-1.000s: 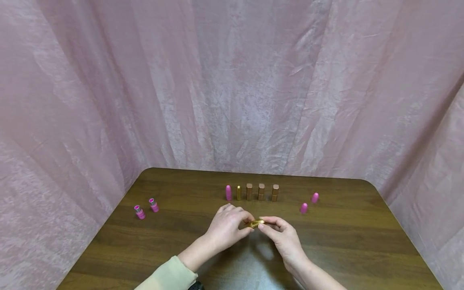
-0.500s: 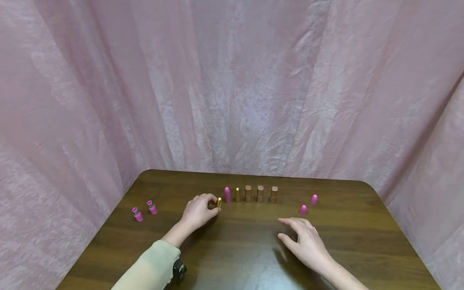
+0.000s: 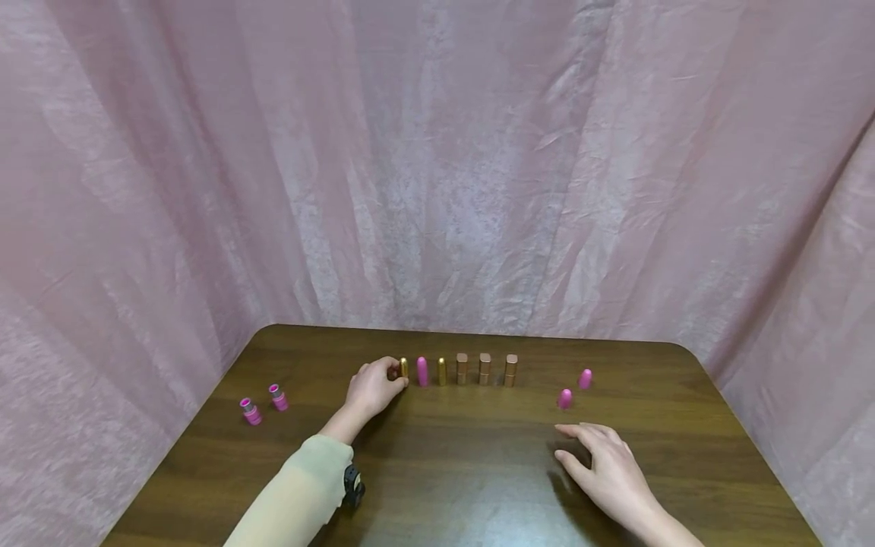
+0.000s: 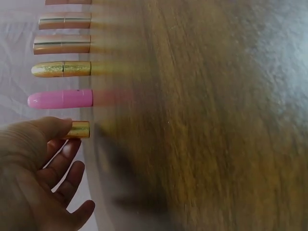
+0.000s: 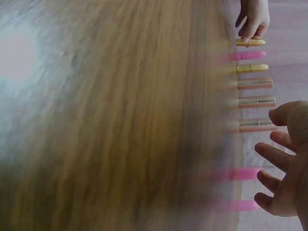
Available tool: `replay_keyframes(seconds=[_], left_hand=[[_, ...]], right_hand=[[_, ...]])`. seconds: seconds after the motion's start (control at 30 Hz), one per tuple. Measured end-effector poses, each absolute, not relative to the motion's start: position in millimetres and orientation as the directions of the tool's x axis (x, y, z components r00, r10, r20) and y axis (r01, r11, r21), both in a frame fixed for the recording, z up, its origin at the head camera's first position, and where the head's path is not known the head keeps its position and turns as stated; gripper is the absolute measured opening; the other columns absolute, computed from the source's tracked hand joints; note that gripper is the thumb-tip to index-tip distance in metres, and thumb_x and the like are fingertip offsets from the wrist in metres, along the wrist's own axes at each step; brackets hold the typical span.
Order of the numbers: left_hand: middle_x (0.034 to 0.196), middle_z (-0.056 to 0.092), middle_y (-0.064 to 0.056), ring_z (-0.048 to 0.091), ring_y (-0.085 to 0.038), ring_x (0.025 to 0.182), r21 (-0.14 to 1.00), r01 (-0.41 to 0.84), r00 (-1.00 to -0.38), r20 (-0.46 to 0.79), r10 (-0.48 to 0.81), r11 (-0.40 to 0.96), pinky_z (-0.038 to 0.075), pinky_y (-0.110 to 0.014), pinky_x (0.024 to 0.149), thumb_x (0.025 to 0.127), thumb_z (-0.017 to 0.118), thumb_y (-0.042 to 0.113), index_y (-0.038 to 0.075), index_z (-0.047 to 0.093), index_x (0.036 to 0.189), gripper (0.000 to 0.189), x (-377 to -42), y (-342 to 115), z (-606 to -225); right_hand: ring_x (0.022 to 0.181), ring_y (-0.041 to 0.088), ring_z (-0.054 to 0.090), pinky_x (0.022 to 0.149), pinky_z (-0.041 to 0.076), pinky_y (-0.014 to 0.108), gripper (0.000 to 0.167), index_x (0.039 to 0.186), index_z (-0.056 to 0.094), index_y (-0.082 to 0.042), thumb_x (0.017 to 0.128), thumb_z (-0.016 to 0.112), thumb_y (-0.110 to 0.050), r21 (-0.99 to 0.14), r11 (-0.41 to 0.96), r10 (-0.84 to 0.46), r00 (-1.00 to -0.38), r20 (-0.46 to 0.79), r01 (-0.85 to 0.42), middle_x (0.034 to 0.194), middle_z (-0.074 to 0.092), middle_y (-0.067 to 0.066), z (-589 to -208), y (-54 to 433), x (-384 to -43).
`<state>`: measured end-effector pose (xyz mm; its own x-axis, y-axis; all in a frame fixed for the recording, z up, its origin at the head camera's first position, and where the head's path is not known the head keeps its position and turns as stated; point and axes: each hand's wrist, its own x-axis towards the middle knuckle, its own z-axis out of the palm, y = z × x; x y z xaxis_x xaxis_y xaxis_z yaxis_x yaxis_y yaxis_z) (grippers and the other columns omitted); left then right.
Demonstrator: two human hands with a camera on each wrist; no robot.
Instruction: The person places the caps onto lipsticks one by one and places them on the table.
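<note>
My left hand (image 3: 372,389) pinches a gold lipstick tube (image 3: 404,368) between thumb and fingers, at the left end of an upright row. In the left wrist view the tube's lower part (image 4: 81,129) shows below the thumb, while the fingers cover the rest. Just right of it stands a pink lipstick (image 3: 422,372), then another gold lipstick (image 3: 442,372). Three square rose-gold lipsticks (image 3: 484,370) continue the row. My right hand (image 3: 607,467) hovers over the right side of the table, fingers relaxed and apart, holding nothing.
Two uncapped pink lipstick bases (image 3: 251,411) with silver collars stand at the table's left. Two pink caps (image 3: 565,399) stand on the right, beyond my right hand. Pink curtains (image 3: 465,175) hang behind the brown wooden table (image 3: 437,463).
Both hands held the gold lipstick at the middle; the right has let go and moved right. The left has carried the tube left and away, to the row's left end.
</note>
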<state>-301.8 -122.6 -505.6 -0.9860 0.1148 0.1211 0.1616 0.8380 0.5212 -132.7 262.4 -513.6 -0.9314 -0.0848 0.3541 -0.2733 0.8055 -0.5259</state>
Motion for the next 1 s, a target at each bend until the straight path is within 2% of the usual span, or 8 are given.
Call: replay_keyframes(seconds=[0.23, 0.43, 0.57, 0.83, 1.0], left_hand=[[0.101, 0.072, 0.002, 0.062, -0.032, 0.105, 0.508, 0.168, -0.985, 0.115, 0.127, 0.845, 0.046, -0.057, 0.091, 0.092, 0.076, 0.025, 0.015, 0.072, 0.108, 0.019, -304.8, -123.0, -512.9], [0.111, 0.071, -0.001, 0.06, -0.034, 0.112, 0.521, 0.163, -0.986, 0.126, 0.113, 0.838, 0.045, -0.057, 0.095, 0.09, 0.077, 0.032, 0.013, 0.069, 0.124, 0.04, -301.8, -129.2, -511.2], [0.119, 0.069, -0.006, 0.059, -0.034, 0.114, 0.491, 0.183, -0.98, 0.162, 0.117, 0.852, 0.045, -0.056, 0.095, 0.091, 0.075, 0.037, 0.011, 0.064, 0.133, 0.051, -297.5, -138.9, -503.8], [0.124, 0.067, -0.008, 0.058, -0.035, 0.117, 0.412, 0.285, -0.951, 0.232, 0.203, 0.866, 0.047, -0.054, 0.096, 0.094, 0.07, 0.045, 0.011, 0.059, 0.14, 0.058, -275.8, -154.7, -476.4], [0.126, 0.068, -0.006, 0.059, -0.033, 0.118, 0.321, 0.41, -0.895, 0.321, 0.309, 0.854, 0.047, -0.055, 0.098, 0.092, 0.072, 0.043, 0.013, 0.064, 0.136, 0.053, -254.1, -147.4, -458.2]], right_hand=[[0.122, 0.032, 0.056, 0.099, 0.039, 0.058, 0.034, 0.124, 0.073, -0.018, 0.091, 0.079, -0.027, -0.539, 0.801, -0.062, -0.932, 0.358, -0.26, 0.119, 0.071, 0.0, -514.7, 270.1, -131.8], [0.12, 0.035, 0.058, 0.097, 0.041, 0.059, 0.032, 0.121, 0.073, -0.016, 0.09, 0.079, -0.023, -0.54, 0.802, -0.034, -0.922, 0.386, -0.256, 0.115, 0.072, 0.002, -514.1, 281.8, -136.0], [0.117, 0.038, 0.058, 0.094, 0.043, 0.058, 0.031, 0.12, 0.073, -0.012, 0.091, 0.078, -0.022, -0.547, 0.803, 0.005, -0.917, 0.399, -0.234, 0.113, 0.073, 0.007, -510.9, 298.7, -142.4], [0.118, 0.045, 0.053, 0.091, 0.041, 0.06, 0.039, 0.129, 0.067, -0.005, 0.099, 0.068, -0.031, -0.582, 0.806, 0.08, -0.956, 0.283, -0.105, 0.123, 0.069, 0.017, -501.5, 336.8, -161.5], [0.119, 0.049, 0.052, 0.09, 0.041, 0.063, 0.042, 0.131, 0.066, -0.004, 0.101, 0.064, -0.033, -0.58, 0.811, 0.088, -0.965, 0.246, -0.074, 0.124, 0.068, 0.019, -498.5, 350.6, -176.9]])
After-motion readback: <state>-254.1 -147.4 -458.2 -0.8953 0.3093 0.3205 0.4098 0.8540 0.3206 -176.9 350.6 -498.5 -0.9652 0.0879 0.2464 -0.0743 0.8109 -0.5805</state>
